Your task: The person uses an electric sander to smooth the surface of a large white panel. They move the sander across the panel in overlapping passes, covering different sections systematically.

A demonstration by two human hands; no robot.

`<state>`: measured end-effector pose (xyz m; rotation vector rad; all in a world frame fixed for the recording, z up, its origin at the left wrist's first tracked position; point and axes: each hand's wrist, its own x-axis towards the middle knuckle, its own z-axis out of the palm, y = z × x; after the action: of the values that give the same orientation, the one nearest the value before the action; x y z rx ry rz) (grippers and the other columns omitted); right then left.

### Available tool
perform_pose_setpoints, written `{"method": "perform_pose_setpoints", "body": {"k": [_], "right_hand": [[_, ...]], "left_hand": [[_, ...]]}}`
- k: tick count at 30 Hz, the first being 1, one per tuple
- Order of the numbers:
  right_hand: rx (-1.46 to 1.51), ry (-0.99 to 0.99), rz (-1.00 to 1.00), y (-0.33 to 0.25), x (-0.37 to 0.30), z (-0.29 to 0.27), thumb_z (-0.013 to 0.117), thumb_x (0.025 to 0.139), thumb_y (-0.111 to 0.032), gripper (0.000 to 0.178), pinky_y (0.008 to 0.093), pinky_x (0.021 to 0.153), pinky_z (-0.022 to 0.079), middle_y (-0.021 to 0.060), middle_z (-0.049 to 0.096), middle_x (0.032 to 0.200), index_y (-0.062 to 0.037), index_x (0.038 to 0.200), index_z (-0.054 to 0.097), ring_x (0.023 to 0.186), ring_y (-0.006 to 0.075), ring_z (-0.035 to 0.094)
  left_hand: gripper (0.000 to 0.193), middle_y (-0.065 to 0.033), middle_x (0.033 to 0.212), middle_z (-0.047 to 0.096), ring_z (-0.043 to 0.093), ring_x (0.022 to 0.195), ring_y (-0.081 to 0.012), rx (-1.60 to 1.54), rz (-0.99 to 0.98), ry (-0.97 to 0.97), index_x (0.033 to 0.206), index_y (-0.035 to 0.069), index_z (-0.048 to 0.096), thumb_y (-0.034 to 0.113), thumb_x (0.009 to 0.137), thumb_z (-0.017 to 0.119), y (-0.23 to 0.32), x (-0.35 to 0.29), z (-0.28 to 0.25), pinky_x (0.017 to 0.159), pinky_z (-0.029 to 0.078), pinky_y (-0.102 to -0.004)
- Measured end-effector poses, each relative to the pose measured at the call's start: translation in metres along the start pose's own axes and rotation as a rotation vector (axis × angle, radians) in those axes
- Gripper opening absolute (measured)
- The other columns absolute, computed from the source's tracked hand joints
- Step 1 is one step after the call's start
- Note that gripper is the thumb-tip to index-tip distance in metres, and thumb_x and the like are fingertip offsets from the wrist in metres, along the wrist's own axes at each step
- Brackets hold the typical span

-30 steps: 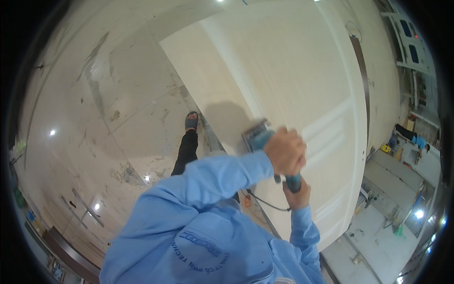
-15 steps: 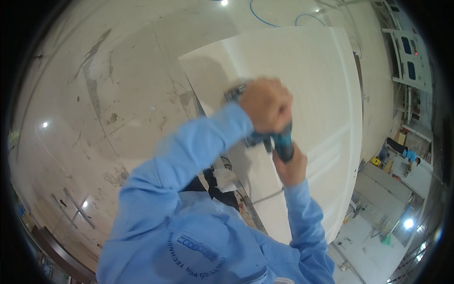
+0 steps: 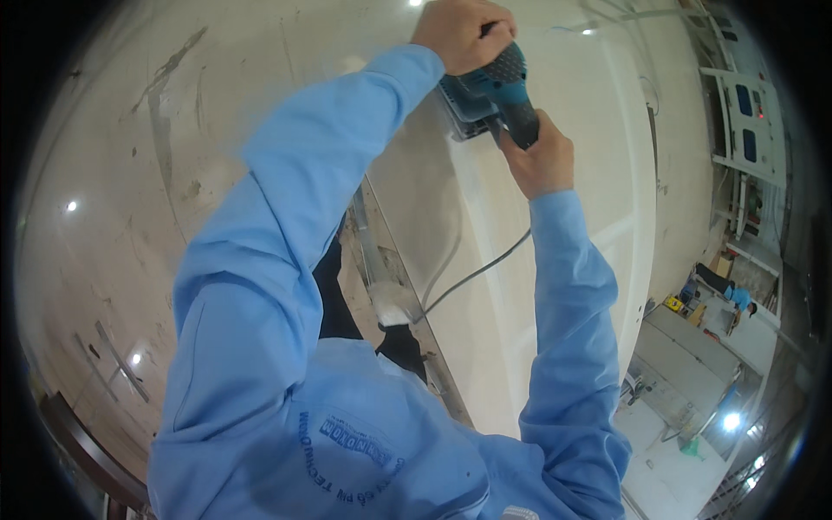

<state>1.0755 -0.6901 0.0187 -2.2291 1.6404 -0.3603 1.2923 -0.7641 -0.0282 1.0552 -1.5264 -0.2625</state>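
Observation:
A teal and black electric sander with a flat rectangular base rests on a large pale panel. My left hand wraps over its front top, fingers closed round it. Behind it, my right hand grips the rear handle. Both arms, in light blue sleeves, stretch far forward. From the tool a dark cord loops back over the panel towards its left edge. My left hand and the tool's body hide part of the base.
Under the panel's left edge runs a support frame. Thin metal bars lie on the stained floor at left. Far right, a person in blue is near a work table, with a white machine beyond.
Both hands have pushed the sander forward, away from my body, along the panel. My arms are now straighter, and the cord trails out longer behind the tool.

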Motion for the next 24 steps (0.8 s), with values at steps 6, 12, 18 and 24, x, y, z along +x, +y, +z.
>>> {"method": "perform_pose_setpoints", "body": {"k": [6,12,18,24], "right_hand": [[-0.047,0.022,0.000,0.045,-0.121,-0.020,0.073,0.087,-0.024,0.026,0.0535,0.066,0.055,0.0220,0.071,0.078,-0.0051,0.099,0.061,0.075,0.0461,0.070],[-0.009,-0.013,0.055,0.117,-0.269,-0.049,0.074,0.089,-0.022,0.023,0.0525,0.063,0.053,0.0228,0.068,0.075,-0.0062,0.097,0.059,0.074,0.0468,0.069],[-0.048,-0.054,0.280,0.180,-0.450,-0.094,0.075,0.088,-0.017,0.024,0.0518,0.061,0.054,0.0221,0.067,0.072,-0.0083,0.103,0.059,0.069,0.0453,0.069],[-0.077,-0.023,0.431,0.173,-0.529,-0.113,0.076,0.088,-0.016,0.023,0.0499,0.061,0.055,0.0227,0.068,0.074,-0.0078,0.104,0.061,0.070,0.0451,0.070]], "left_hand": [[0.022,-0.0046,0.088,0.076,0.071,0.088,-0.0278,0.046,0.067,-0.056,0.086,0.016,0.078,0.028,0.088,0.059,0.089,-0.075,0.035,0.076,0.057,-0.0410],[0.022,-0.0094,0.088,0.074,0.070,0.084,-0.0307,-0.084,0.052,-0.099,0.090,0.010,0.076,0.019,0.086,0.056,0.203,-0.175,0.088,0.078,0.056,-0.0408],[0.007,-0.0083,0.077,0.067,0.064,0.073,-0.0312,-0.242,0.010,-0.075,0.073,0.011,0.066,0.016,0.069,0.067,0.344,-0.273,0.179,0.067,0.051,-0.0443],[0.015,-0.0055,0.077,0.064,0.062,0.074,-0.0279,-0.406,0.071,-0.114,0.074,0.010,0.066,0.018,0.061,0.068,0.404,-0.316,0.197,0.069,0.051,-0.0418]]}}
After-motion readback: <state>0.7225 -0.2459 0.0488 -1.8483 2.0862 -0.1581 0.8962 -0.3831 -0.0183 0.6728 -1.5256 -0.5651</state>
